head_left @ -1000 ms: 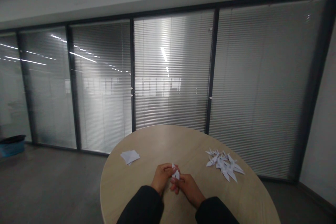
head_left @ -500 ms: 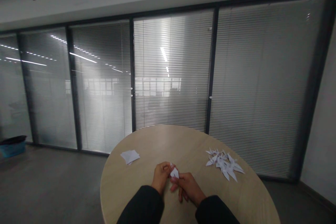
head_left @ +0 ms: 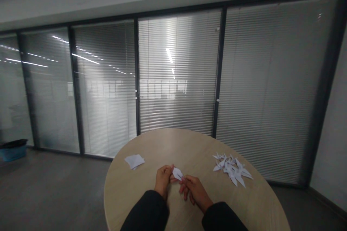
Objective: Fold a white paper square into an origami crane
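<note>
Between my two hands is a small piece of folded white paper [head_left: 177,174], long and pointed, with a slit showing toward its right end. My left hand [head_left: 163,180] pinches its left end between thumb and fingers. At the right end, my right hand [head_left: 195,188] grips the tip with thumb and forefinger, its other fingers curled below. The paper is held just above the round wooden table [head_left: 173,144].
A small stack of white paper squares [head_left: 135,161] lies on the table's left side. Several folded paper cranes [head_left: 232,168] are heaped at the right. Glass partitions with blinds [head_left: 179,108] stand behind. A blue bin [head_left: 13,151] is on the floor at far left.
My hands have drawn slightly apart, the left one shifting left. More of the folded paper now shows between them, tilted down toward the right. The stack and the cranes stay put.
</note>
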A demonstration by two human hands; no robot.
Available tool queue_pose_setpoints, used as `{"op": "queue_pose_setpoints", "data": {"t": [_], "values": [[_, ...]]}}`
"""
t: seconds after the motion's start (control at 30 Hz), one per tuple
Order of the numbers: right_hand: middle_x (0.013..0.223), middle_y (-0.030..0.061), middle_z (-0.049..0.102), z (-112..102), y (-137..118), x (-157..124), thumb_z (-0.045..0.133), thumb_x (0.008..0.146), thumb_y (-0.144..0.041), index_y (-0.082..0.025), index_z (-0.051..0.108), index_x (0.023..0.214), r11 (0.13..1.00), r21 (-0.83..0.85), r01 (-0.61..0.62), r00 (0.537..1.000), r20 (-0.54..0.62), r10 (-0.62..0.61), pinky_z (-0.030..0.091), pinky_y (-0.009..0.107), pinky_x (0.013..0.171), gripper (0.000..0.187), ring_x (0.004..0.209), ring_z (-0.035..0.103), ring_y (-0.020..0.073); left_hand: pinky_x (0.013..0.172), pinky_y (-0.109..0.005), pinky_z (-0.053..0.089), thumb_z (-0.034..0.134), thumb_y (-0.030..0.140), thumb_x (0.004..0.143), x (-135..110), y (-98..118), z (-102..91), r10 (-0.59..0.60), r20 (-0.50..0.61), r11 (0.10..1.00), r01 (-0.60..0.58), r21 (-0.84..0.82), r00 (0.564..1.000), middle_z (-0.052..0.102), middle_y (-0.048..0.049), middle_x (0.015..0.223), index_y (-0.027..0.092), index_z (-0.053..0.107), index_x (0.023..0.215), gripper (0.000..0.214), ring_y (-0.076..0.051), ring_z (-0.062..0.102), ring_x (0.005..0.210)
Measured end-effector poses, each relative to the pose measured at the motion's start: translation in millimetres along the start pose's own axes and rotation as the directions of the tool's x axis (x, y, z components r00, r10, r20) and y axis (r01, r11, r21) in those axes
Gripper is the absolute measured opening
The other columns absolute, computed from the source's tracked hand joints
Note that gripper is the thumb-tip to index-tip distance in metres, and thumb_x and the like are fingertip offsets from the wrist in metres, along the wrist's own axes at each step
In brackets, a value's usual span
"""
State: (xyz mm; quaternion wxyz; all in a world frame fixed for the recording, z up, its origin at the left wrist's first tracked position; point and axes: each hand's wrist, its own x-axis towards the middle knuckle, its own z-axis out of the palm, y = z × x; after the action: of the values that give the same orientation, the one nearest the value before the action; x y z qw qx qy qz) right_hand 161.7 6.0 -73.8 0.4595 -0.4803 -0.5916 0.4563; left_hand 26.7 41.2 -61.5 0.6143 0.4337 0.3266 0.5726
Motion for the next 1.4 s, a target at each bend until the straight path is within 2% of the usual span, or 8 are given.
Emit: {"op": "queue_pose_setpoints", "data": {"t": [0.23, 0.5, 0.63, 0.77, 0.93, 1.07, 1.2, 1.4], "values": [[0.046, -0.0071, 0.047, -3.3, 3.2, 2.7, 0.039, 0.076, -0.062, -0.02, 0.049, 0.068, 0.99, -0.132, 0.05, 0.991, -0.117, -0.066, 0.025, 0.018, 0.031, 0.044, 0.033, 0.041, 0.0081, 0.057, -0.026, 0.051, 0.079, 0.05, 0.051, -2.8, 4.0, 0.4, -0.076, -0.025, 0.996, 0.075, -0.056, 0.997, 0.071, -0.0105, 0.067, 0.011, 0.064, 0.068, 0.045, -0.019, 0.067, 0.06], [0.046, -0.007, 0.043, -2.3, -9.5, -2.7, 0.035, 0.079, -0.057, -0.022, 0.048, 0.063, 0.955, -0.271, 0.123, 0.975, -0.147, -0.167, 0.036, 0.023, 0.045, 0.04, 0.04, 0.044, 0.0109, 0.053, -0.027, 0.05, 0.077, 0.047, 0.053, -1.7, 6.4, 0.8, -0.018, -0.1, 0.999, 0.015, -0.031, 0.995, 0.069, -0.0083, 0.06, 0.011, 0.064, 0.063, 0.039, -0.02, 0.066, 0.056], [0.046, -0.0071, 0.043, -4.5, -7.2, -3.5, 0.033, 0.081, -0.055, -0.022, 0.047, 0.064, 0.944, -0.308, 0.12, 0.973, -0.151, -0.173, 0.036, 0.023, 0.045, 0.04, 0.04, 0.044, 0.0115, 0.054, -0.027, 0.051, 0.075, 0.053, 0.054, -3.1, 7.4, 1.4, -0.05, -0.059, 0.999, 0.05, 0.0, 0.997, 0.069, -0.0095, 0.063, 0.011, 0.062, 0.065, 0.045, -0.021, 0.067, 0.059], [0.044, -0.0075, 0.041, -7.0, -3.4, -4.7, 0.03, 0.083, -0.054, -0.023, 0.045, 0.064, 0.922, -0.366, 0.128, 0.97, -0.148, -0.193, 0.035, 0.024, 0.046, 0.04, 0.04, 0.043, 0.0123, 0.054, -0.026, 0.051, 0.07, 0.058, 0.06, -6.4, 9.1, 3.9, -0.133, 0.047, 0.991, 0.132, 0.028, 0.99, 0.07, -0.0097, 0.07, 0.012, 0.061, 0.082, 0.052, -0.019, 0.067, 0.06], [0.047, -0.0048, 0.046, -8.5, -1.3, -4.8, 0.028, 0.086, -0.052, -0.024, 0.043, 0.063, 0.857, -0.489, 0.163, 0.96, -0.12, -0.252, 0.036, 0.025, 0.051, 0.039, 0.048, 0.048, 0.015, 0.055, -0.028, 0.053, 0.081, 0.039, 0.053, -2.9, 3.8, 1.1, -0.16, 0.063, 0.985, 0.155, 0.075, 0.985, 0.071, -0.0098, 0.074, 0.013, 0.057, 0.091, 0.052, -0.021, 0.068, 0.061], [0.063, 0.0001, 0.058, -10.8, 1.5, -2.9, 0.031, 0.088, -0.047, -0.023, 0.053, 0.075, 0.841, -0.51, 0.18, 0.935, -0.177, -0.308, 0.043, 0.027, 0.059, 0.035, 0.062, 0.056, 0.0177, 0.057, -0.027, 0.053, 0.081, 0.036, 0.051, -0.3, 1.0, -3.2, -0.138, 0.053, 0.988, 0.134, 0.075, 0.989, 0.072, -0.012, 0.074, 0.012, 0.059, 0.078, 0.042, -0.021, 0.068, 0.065], [0.093, 0.0049, 0.061, -11.0, -0.7, -4.0, 0.046, 0.084, -0.036, -0.023, 0.057, 0.109, 0.807, -0.497, 0.319, 0.846, -0.235, -0.478, 0.048, 0.032, 0.079, 0.03, 0.086, 0.058, 0.02, 0.058, -0.028, 0.052, 0.08, 0.036, 0.051, -3.2, 2.8, -2.1, -0.169, 0.028, 0.983, 0.166, 0.082, 0.985, 0.072, -0.0088, 0.072, 0.015, 0.056, 0.073, 0.039, -0.021, 0.068, 0.065], [0.112, 0.0055, 0.056, -7.8, -4.2, -8.1, 0.059, 0.079, -0.026, -0.027, 0.069, 0.087, 0.735, -0.531, 0.422, 0.812, -0.14, -0.567, 0.043, 0.04, 0.095, 0.013, 0.108, 0.05, 0.0232, 0.061, -0.03, 0.051, 0.078, 0.037, 0.052, -7.3, 2.6, 1.0, -0.189, 0.075, 0.98, 0.183, 0.075, 0.979, 0.07, -0.0036, 0.065, 0.017, 0.051, 0.071, 0.038, -0.019, 0.066, 0.059]]}}
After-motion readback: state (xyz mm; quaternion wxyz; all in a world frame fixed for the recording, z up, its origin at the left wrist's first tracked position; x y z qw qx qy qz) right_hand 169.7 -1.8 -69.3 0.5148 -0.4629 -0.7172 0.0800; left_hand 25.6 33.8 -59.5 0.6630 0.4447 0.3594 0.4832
